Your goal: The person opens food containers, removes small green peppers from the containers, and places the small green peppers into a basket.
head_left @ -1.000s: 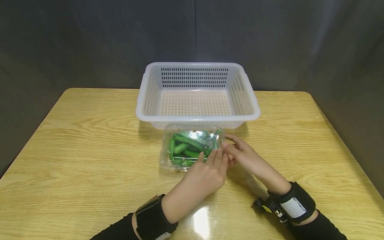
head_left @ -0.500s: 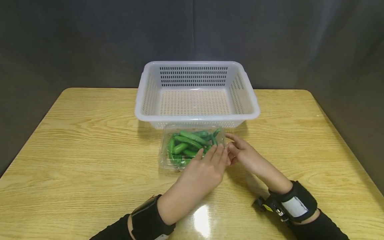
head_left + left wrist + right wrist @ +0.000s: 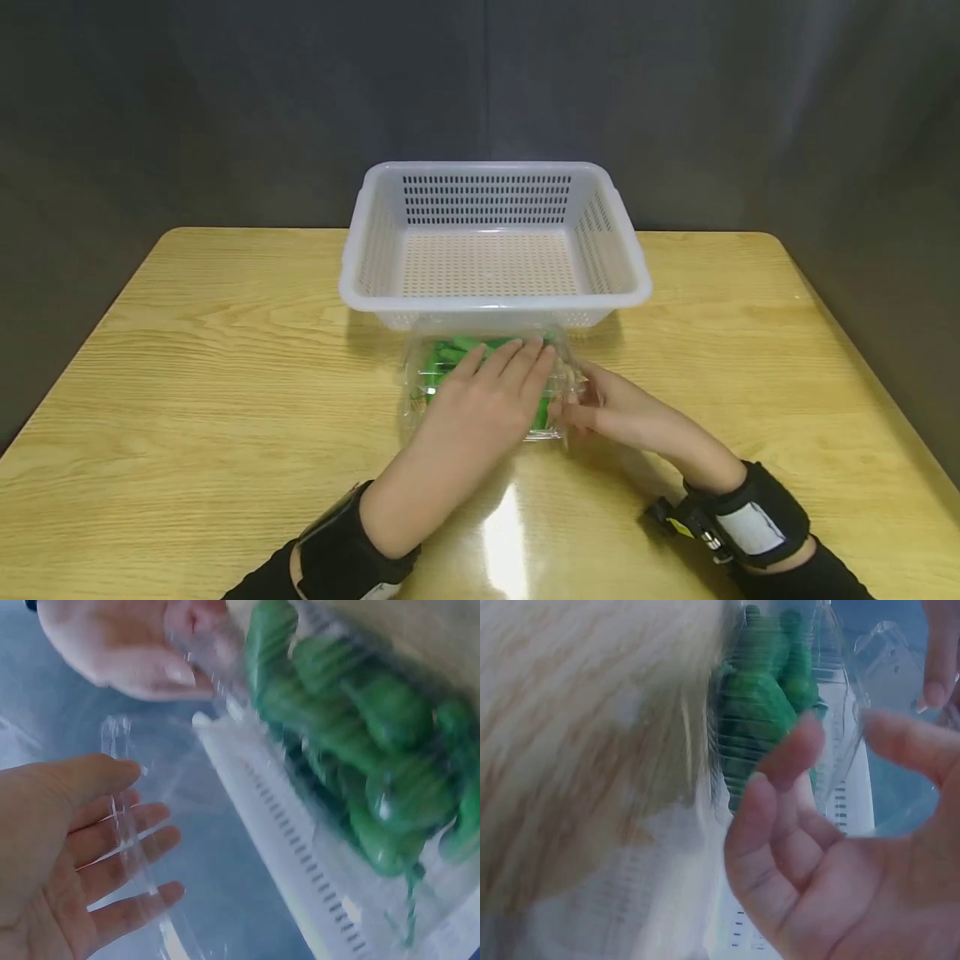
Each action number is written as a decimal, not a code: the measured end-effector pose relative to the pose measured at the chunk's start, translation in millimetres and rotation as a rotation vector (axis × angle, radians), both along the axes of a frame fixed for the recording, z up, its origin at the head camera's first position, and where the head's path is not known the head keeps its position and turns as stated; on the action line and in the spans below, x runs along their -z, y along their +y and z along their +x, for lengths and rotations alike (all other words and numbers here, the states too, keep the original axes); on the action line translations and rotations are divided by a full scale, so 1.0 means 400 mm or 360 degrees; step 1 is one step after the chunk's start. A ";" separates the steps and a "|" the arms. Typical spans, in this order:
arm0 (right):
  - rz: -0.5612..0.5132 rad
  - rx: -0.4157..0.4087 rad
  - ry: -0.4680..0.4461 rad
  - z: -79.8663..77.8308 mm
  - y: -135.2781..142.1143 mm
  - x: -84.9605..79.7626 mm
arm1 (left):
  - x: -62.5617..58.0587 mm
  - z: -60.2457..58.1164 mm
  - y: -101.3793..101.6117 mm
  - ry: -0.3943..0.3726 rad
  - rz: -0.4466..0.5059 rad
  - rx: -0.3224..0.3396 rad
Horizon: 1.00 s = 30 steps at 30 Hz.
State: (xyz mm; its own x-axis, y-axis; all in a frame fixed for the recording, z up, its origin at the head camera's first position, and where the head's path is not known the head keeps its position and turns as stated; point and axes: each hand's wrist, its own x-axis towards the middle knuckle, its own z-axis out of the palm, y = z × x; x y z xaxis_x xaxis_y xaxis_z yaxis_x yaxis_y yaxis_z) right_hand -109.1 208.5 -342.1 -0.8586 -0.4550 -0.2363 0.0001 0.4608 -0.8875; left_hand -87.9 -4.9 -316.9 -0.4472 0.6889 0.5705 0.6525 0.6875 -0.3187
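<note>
A clear plastic clamshell box (image 3: 543, 434) holding several green peppers (image 3: 322, 727) stands on the table. Its hinged lid (image 3: 187, 795) is raised from the box. My left hand (image 3: 480, 404) reaches across it from the front; in the left wrist view the thumb lies on one side of the lid's edge and the fingers on the other, gripping it. My right hand (image 3: 637, 412) holds the box at its right end, thumb by the rim and curled fingers against the side wall, as the right wrist view shows. Most peppers are hidden behind my left hand in the head view.
A white perforated plastic basket (image 3: 495, 302) stands just behind the box, with nothing in it. Both rest on a wooden table (image 3: 225, 375). A dark curtain (image 3: 225, 108) hangs behind and at the sides.
The lid has lifted from the box. My left hand has moved left and slightly away from me with it; my right hand has shifted down along the right end.
</note>
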 end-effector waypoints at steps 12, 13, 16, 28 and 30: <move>0.0019 -0.0059 -0.0111 -0.003 0.026 -0.011 | -0.060 -0.013 -0.062 -0.0135 0.0061 -0.0101; 0.0033 -0.0060 -0.0104 -0.004 0.029 -0.013 | -0.063 -0.014 -0.067 -0.0140 0.0072 -0.0104; 0.0069 -0.0048 -0.0066 -0.006 0.037 -0.019 | -0.069 -0.016 -0.074 -0.0167 0.0111 -0.0080; 0.0197 -0.0006 0.0081 -0.009 0.063 -0.032 | -0.087 -0.004 -0.075 -0.0123 0.0214 -0.0024; 0.0239 -0.0007 0.0105 -0.010 0.068 -0.034 | -0.090 0.002 -0.075 -0.0107 0.0201 -0.0021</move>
